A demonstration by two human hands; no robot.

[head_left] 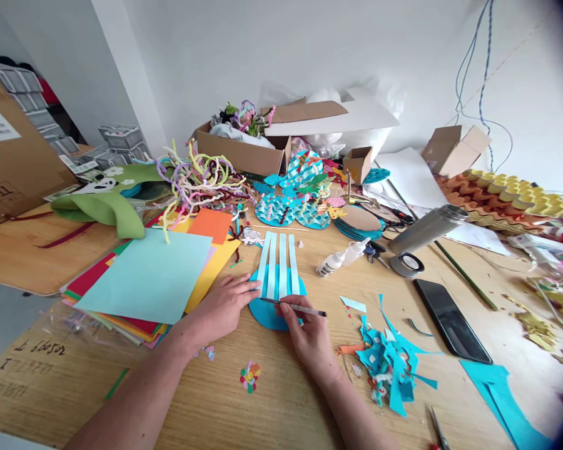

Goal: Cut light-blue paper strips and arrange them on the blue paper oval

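My right hand [309, 334] grips a dark slim pen [312, 310], its tip over the lower ends of several pale blue paper strips [281, 265]. These strips lie side by side, partly on a round blue disc [267, 317] and partly beyond its far edge. With fingers stretched out flat, my left hand [228, 306] rests at the disc's left edge, its fingertips by the leftmost strip. It holds nothing that I can see. Small coloured paper dots [250, 376] lie on the table in front of the disc.
Stacked coloured paper [150, 275] is at left, below tangled pipe cleaners [201, 181]. Two glue bottles [340, 257], a metal flask [426, 228] and a phone [451, 320] are at right. Blue scraps [394, 362] and scissors [437, 428] lie nearer. Decorated blue discs [293, 194] stand behind.
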